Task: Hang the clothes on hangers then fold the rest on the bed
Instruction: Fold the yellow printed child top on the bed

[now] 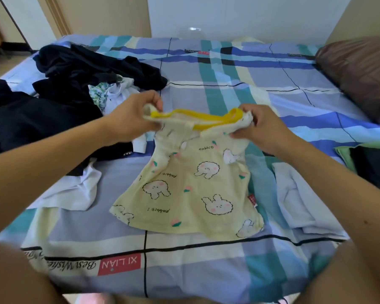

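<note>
My left hand (138,113) and right hand (261,128) pinch the rabbit-print top (191,189) by its shoulders, hem on the bedsheet (206,69); squaring it, I judge.

Open checked bedsheet (239,69) across the far middle and along the near edge. Blocked on the left by a heap of dark clothes (75,69) and, nearer, a white garment (75,187). Occupied in the centre by a yellow rabbit shirt (195,183), lifted at its neck. Crowded on the right by a pale folded cloth (298,194), a brown pillow (360,73) and a green and dark stack (371,165).
</note>
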